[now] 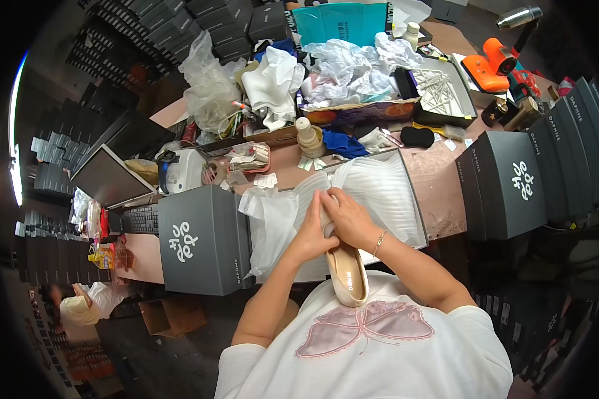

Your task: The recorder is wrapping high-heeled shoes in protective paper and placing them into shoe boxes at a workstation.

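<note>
A cream slip-on shoe (347, 269) with a beige insole points away from me, its heel end close to my shirt. My left hand (312, 234) is closed on the left side of its front part. My right hand (350, 217) grips the same part from the right, and the fingertips of both hands meet above it. Between them the toe is mostly hidden. Beneath and beyond my hands lies an open shoebox (416, 193) lined with white wrapping paper (373, 181). Another sheet of thin white paper hangs over its left side.
A dark grey shoebox (203, 243) stands at the left, and a row of similar boxes (509, 186) at the right. Behind are a glue bottle (308, 137), a black sponge (417, 137), a carton of crumpled paper (353, 113) and a tray of white sticks (439, 93). A monitor (113, 178) stands left.
</note>
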The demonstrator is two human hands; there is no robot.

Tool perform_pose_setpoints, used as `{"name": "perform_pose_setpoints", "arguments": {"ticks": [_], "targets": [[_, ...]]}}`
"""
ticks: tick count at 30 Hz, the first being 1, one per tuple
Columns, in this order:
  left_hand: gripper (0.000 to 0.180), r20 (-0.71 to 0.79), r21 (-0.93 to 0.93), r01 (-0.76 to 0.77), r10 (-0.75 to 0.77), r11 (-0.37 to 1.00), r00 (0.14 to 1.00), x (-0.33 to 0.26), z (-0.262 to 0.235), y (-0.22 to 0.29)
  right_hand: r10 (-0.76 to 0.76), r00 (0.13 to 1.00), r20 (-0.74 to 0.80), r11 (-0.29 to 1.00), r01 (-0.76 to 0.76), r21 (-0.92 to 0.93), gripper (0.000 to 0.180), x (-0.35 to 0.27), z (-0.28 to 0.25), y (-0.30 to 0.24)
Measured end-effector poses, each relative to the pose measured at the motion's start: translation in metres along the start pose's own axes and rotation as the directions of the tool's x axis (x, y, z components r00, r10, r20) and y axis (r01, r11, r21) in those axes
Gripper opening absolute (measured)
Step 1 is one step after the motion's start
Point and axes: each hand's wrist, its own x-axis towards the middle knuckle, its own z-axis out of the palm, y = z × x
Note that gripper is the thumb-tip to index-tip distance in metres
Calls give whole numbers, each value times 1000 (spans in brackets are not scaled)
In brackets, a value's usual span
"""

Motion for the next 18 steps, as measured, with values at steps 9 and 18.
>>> {"name": "perform_pose_setpoints", "arguments": {"ticks": [9,18], "targets": [[82,-25,-5,-56,56,998,998,-8,-7,-19,-212,973,-88,910,229,347,58,-2,-9,39],[68,-17,296,-23,29,955,999,-22,0,13,128,952,279,979,-76,-188,44,-29,69,96]]}}
